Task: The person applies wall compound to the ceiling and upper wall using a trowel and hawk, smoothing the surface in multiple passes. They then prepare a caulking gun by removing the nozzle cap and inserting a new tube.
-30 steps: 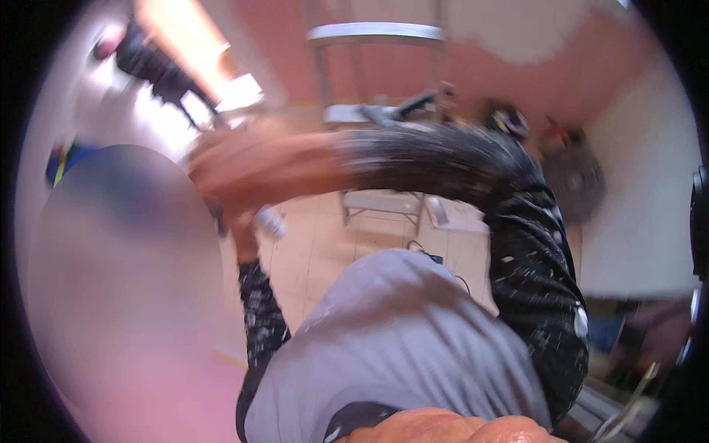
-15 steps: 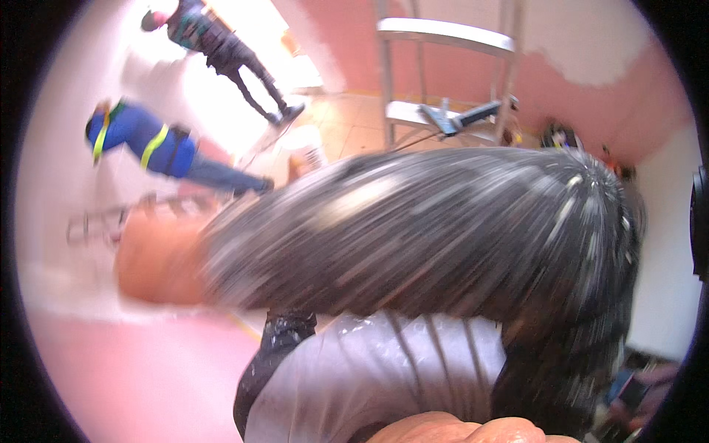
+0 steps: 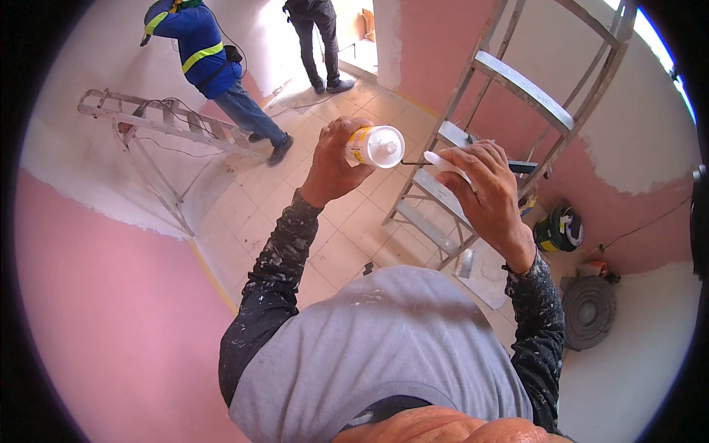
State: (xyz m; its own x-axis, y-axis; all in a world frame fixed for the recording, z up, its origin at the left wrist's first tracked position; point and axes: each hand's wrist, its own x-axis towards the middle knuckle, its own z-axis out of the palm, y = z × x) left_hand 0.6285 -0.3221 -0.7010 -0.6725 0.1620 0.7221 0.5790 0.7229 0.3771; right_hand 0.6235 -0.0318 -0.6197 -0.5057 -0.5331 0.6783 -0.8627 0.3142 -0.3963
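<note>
My left hand point(image 3: 330, 164) is closed around a white sealant cartridge point(image 3: 385, 148) with a yellow-marked label; its threaded end is turned up toward me. To its right, my right hand point(image 3: 487, 184) pinches a white tapered nozzle point(image 3: 445, 165). The nozzle's tip points at the cartridge, with a gap between them. Behind my right hand, a caulking gun point(image 3: 523, 167) rests on the stepladder; its thin rod shows left of the nozzle, and my hand hides much of its body. White splatters mark both dark sleeves.
The metal stepladder point(image 3: 524, 87) stands ahead on the right. A second ladder point(image 3: 166, 127) with cables is at the left, near a person in a blue jacket point(image 3: 188, 40). Another person in dark trousers point(image 3: 314, 37) stands farther back. A black bucket point(image 3: 555, 235) and a round dark object point(image 3: 588, 311) sit at right.
My right arm, blurred across the view before, has swung back to the right. Both hands now show in front of me with the cartridge and the nozzle. The view has shifted too.
</note>
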